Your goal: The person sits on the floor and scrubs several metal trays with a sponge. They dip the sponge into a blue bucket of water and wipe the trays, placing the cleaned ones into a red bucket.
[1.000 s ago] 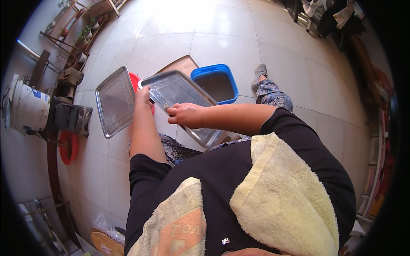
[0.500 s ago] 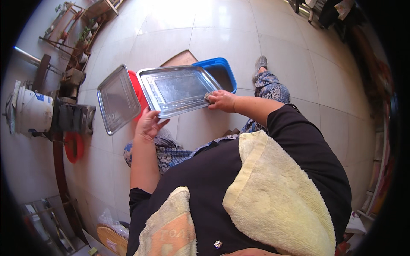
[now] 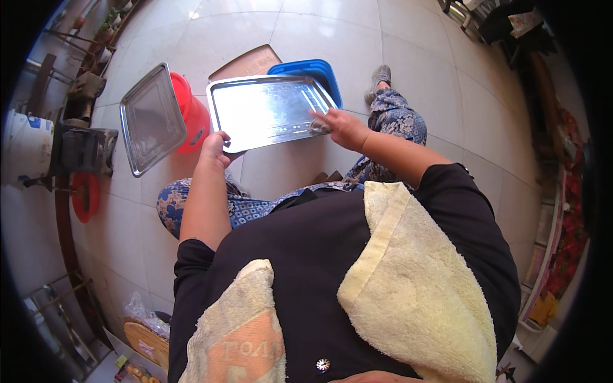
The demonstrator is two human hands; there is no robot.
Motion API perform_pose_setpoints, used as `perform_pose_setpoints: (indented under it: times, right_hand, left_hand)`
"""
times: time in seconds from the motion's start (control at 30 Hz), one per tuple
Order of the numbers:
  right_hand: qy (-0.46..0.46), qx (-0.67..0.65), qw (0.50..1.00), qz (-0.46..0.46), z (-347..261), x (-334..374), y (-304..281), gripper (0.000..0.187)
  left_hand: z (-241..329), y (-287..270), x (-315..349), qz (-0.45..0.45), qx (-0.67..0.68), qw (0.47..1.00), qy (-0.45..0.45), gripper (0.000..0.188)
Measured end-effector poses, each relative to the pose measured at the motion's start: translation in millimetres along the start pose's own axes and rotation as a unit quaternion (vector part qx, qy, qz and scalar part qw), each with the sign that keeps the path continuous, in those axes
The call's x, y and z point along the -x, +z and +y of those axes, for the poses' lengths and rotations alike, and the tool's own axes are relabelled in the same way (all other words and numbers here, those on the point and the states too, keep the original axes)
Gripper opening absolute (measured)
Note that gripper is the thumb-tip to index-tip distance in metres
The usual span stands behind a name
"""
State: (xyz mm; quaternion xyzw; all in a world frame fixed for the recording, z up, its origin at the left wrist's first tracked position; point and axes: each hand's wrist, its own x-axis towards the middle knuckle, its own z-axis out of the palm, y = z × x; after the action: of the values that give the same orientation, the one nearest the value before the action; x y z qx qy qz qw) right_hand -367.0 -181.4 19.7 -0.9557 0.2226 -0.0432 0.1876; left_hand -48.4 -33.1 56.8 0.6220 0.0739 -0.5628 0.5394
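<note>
In the head view, looking down, the person holds a rectangular steel tray (image 3: pixel 268 112) flat and face up in front of the body, above a pale tiled floor (image 3: pixel 421 70). The left hand (image 3: pixel 216 148) is closed on the tray's near left corner, fingers curled around the rim with the thumb on top. The right hand (image 3: pixel 341 126) rests on the tray's right end, fingers bent and pressing what looks like a small scrubbing pad (image 3: pixel 317 126) against the metal; the pad is mostly covered, so its kind is hard to tell. Behind the tray's far right corner stands a blue tub (image 3: pixel 316 69), partly hidden by the tray, and just left of it a brown flat board (image 3: pixel 246 62) lies on the tiles. To the left a second steel tray (image 3: pixel 150 118) leans tilted across a red bucket (image 3: pixel 191 112), touching its rim. Farther left are a white bucket (image 3: pixel 25 143) and a dark machine (image 3: pixel 86 150) beside it. A yellow towel (image 3: pixel 408 281) hangs over the person's shoulders, on a dark top. The person's patterned trousers (image 3: pixel 396 118) show below the right forearm.
</note>
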Motion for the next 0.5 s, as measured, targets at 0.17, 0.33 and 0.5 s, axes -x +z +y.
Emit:
perform_pose_setpoints:
  times: [0.17,0.33,0.5]
  right_hand:
    - [0.165,-0.019,0.984,0.062,8,14,24,0.027]
    - [0.135,-0.124,0.983,0.027,-70,-18,37,0.028]
    - [-0.025,-0.272,0.961,0.044,-188,-69,9,0.028]
  left_hand:
    - [-8,5,-5,-0.097,0.019,0.995,-0.019,0.046]
    - [-16,9,-14,-0.127,0.027,0.991,0.022,0.065]
    - [-25,15,-20,-0.073,0.04,0.996,0.021,0.063]
